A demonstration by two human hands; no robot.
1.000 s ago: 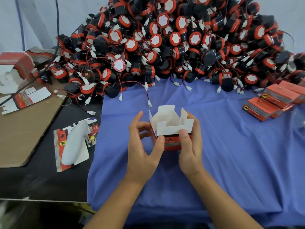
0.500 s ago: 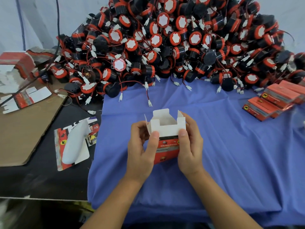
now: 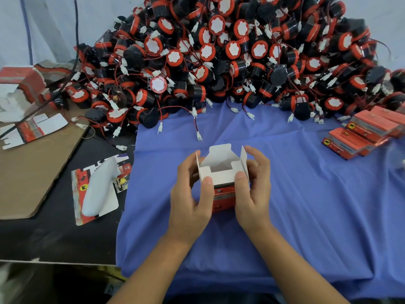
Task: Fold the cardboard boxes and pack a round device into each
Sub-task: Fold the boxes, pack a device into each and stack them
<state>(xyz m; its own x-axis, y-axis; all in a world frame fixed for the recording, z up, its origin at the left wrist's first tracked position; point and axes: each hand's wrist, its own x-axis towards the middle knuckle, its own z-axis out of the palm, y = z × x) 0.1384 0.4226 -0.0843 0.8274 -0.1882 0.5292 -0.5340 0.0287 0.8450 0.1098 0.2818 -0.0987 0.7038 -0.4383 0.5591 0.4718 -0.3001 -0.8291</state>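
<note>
You are at the folding step. Your left grip (image 3: 189, 194) and right grip (image 3: 252, 189) both clasp the box (image 3: 221, 174), thumbs on its near flap, just in front of the pile of round devices (image 3: 219, 62). Its top flaps stand open and it looks empty. Next, likely, free one grip to fetch a device from the pile, keeping the box upright.

A black table (image 3: 54, 238), half draped in blue cloth (image 3: 317, 205), stands against a pale wall (image 3: 48, 29) in soft light.
</note>
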